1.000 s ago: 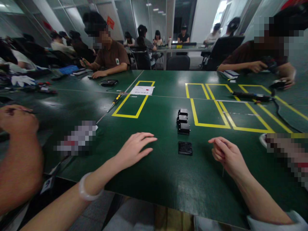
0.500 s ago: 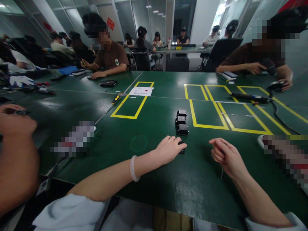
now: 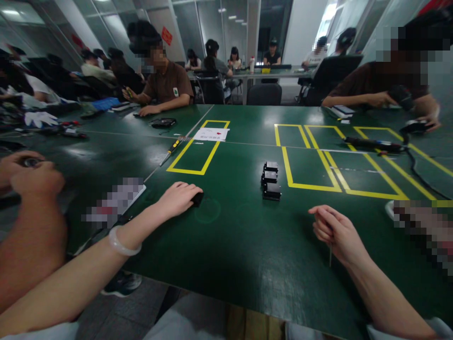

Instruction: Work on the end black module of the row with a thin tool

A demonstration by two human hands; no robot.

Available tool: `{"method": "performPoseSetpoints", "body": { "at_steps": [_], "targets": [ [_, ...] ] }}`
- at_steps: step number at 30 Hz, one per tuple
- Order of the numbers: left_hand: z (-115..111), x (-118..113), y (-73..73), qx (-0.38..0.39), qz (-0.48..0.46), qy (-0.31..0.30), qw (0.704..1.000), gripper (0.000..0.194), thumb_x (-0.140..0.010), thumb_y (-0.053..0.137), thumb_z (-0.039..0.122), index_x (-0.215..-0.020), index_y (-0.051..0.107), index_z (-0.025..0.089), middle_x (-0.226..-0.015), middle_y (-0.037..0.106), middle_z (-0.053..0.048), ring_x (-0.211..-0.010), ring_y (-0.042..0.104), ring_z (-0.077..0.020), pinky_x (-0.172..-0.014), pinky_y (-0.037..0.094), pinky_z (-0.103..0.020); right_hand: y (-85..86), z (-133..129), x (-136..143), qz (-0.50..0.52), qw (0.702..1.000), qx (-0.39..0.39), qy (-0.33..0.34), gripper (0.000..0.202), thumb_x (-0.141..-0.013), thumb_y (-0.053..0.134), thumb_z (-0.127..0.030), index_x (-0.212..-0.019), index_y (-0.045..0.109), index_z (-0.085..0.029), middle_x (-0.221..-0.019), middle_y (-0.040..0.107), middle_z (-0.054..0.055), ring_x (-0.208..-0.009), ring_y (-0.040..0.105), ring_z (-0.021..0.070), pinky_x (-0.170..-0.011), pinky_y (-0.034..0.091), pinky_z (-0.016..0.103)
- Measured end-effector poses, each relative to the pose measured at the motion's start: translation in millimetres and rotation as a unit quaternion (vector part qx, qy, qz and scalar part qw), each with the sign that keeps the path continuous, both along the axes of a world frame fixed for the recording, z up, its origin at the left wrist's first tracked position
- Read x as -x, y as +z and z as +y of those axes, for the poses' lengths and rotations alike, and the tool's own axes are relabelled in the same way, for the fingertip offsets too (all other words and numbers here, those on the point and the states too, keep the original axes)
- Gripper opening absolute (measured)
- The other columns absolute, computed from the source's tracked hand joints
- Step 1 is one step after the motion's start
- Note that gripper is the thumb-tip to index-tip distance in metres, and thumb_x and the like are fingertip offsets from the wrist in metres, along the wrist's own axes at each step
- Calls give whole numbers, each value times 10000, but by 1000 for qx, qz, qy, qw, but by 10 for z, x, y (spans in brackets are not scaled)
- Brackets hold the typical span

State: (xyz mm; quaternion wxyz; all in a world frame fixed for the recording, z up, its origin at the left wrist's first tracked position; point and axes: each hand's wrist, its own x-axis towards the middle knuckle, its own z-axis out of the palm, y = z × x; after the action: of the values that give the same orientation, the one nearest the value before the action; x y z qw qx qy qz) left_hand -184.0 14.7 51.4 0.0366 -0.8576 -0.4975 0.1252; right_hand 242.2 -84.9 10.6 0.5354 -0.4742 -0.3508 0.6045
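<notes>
My left hand (image 3: 180,197) is closed over a small black boxy part (image 3: 197,199) at the table's left middle; most of the part is under the fingers. My right hand (image 3: 332,231) is curled in a fist above the table on the right. From below it sticks out a thin metal rod (image 3: 331,255), its upper end hidden in the fingers. Between the hands, farther from me, three black boxy parts (image 3: 272,191) stand in a short row.
Yellow tape boxes (image 3: 314,188) mark the green table (image 3: 226,264). A paper label (image 3: 211,134) and a yellow-black screwdriver (image 3: 173,146) lie to the left. At the right rests a black corded tool (image 3: 375,144). A neighbour's hands (image 3: 35,174) are close on my left.
My left hand has moved left across the table with the black boxy part, away from the row. The right hand has stayed almost in place, still gripping the rod.
</notes>
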Motion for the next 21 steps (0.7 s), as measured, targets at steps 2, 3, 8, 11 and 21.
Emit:
{"method": "performPoseSetpoints", "body": {
  "at_steps": [2,3,8,11,21],
  "targets": [
    [71,246,1,-4,23,20,1000,400,-807,566,152,-1192,548,259,-1194,627,-35,-1121,553,-251,-971,347,-391,-12,6,-2,0,1000,2,2,196,-855,606,-378,-890,625,-186,-478,221,-105,-391,184,28,-400,104,217],
    [104,356,-1,-4,35,28,999,398,-801,560,150,-1184,552,258,-1193,629,-40,-1119,552,-255,-968,347,-394,-18,10,-4,-1,1000,2,4,195,-855,606,-377,-889,624,-186,-477,220,-105,-390,188,28,-400,104,217],
    [226,738,11,-28,74,64,995,429,-767,520,126,-1175,568,248,-1211,622,-58,-1110,562,-277,-955,353,-408,-30,18,-2,-4,1000,2,11,202,-860,598,-385,-897,617,-188,-477,238,-104,-391,195,28,-397,113,214],
    [271,856,36,-32,91,74,993,418,-773,496,130,-1165,577,247,-1202,627,-64,-1102,569,-270,-991,335,-419,-20,12,7,-5,1000,1,10,205,-855,603,-387,-895,617,-187,-474,237,-106,-388,194,28,-394,114,212],
    [430,1307,-89,-49,83,76,992,425,-791,420,125,-1174,571,231,-1200,624,-110,-1083,566,-301,-994,353,-496,-13,10,3,-2,1000,-1,10,203,-847,614,-387,-890,617,-189,-481,236,-104,-396,184,32,-392,110,210]
  ]
}}
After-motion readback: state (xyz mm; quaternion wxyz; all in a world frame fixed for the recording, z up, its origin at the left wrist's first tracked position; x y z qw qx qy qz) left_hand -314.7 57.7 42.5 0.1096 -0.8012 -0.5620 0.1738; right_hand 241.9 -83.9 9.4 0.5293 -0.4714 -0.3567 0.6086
